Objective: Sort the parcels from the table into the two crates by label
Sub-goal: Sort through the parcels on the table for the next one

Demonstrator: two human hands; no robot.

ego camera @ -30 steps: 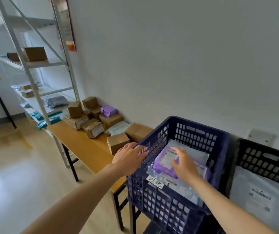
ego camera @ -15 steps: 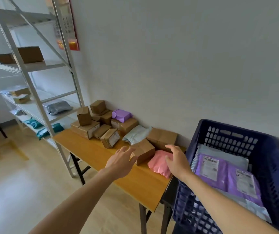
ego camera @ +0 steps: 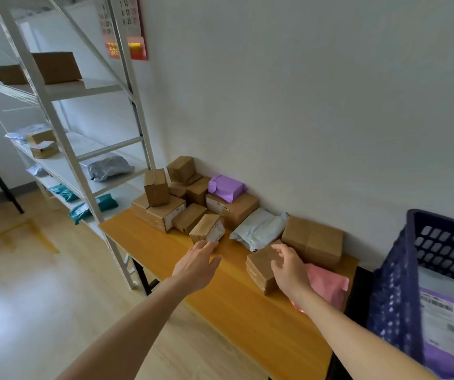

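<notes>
Left hand (ego camera: 197, 266): fingers (ego camera: 206, 246) straight, touching the small box (ego camera: 208, 229) on the desk (ego camera: 234, 311); right hand (ego camera: 289, 267) loosely curved over the near box (ego camera: 258, 266), grasping nothing. Cardboard is probably light and rigid; grip opposite faces. Count: roughly ten boxes; three soft mailers, namely purple mailer (ego camera: 227, 187), pale mailer (ego camera: 260, 229), pink mailer (ego camera: 327, 283); one crate (ego camera: 439, 218) visible.

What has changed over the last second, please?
The right grip left the purple parcel in the blue crate and is now over a cardboard box beside the pink mailer. The left grip left the crate's rim and reaches a small labelled box. Nothing on the table moved.
</notes>
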